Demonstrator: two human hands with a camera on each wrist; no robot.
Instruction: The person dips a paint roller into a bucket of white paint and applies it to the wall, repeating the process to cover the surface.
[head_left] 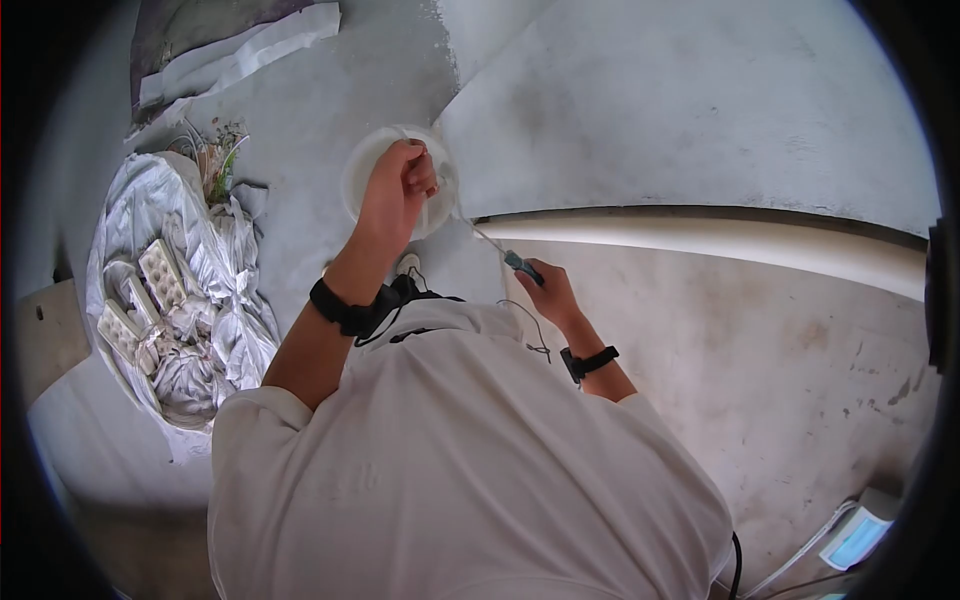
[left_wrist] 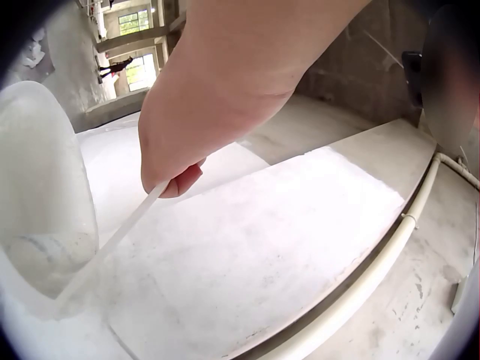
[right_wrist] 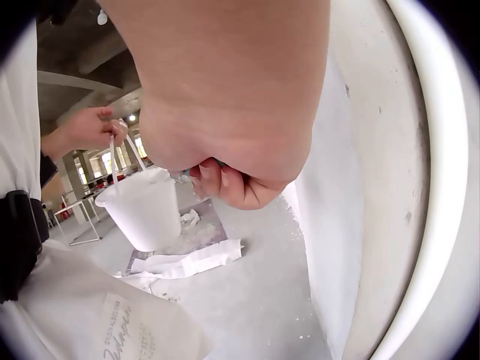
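My left hand (head_left: 398, 192) curls round the white bucket's (right_wrist: 148, 208) thin handle (left_wrist: 112, 244), holding it up. My right hand (head_left: 548, 290) grips a blue-handled putty knife (head_left: 508, 258) beside the wall (head_left: 700, 110).

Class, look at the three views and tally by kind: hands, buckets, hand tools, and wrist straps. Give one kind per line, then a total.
Hands: 2, the left hand and the right hand
White plastic bucket: 1
Blue-handled trowel: 1
Black wrist straps: 2
Total: 6

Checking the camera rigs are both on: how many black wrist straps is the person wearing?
2: one black strap on the left wrist, whose hand holds the bucket handle, and one black strap on the right wrist.
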